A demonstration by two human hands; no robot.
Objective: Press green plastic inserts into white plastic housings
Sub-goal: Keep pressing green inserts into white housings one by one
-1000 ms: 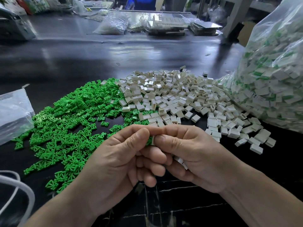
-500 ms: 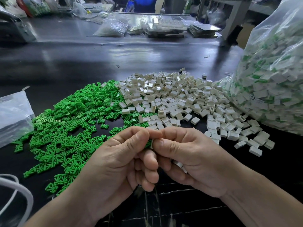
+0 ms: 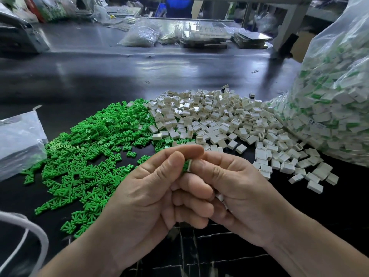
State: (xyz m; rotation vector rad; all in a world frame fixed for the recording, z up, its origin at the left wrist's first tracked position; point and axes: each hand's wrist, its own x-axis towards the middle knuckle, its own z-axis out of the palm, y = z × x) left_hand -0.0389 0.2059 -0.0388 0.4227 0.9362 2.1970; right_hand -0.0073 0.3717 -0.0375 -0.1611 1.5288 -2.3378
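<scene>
Left hand (image 3: 145, 196), right hand (image 3: 239, 196): meeting thumb to thumb over the counter (image 3: 179, 76), lower fingers (image 3: 194, 206) curling inward. Left is pinching green insert (image 3: 186, 167), right is pinching white housing (image 3: 190, 166), parts touching between thumb tips.

— What has moved in the last second?
— Not much. The left hand (image 3: 143, 196) and right hand (image 3: 239, 196) have lifted a little toward the pile of loose housings (image 3: 219, 120).
— And the fingers?
— The left forefinger (image 3: 187, 152) has slid further across. It now lies over the tip of the right forefinger, where before the two tips only met.
— The parts between them?
— The white housing (image 3: 190, 166) shows a broader edge between the thumbs than it did, beside the green insert (image 3: 185, 167).
</scene>
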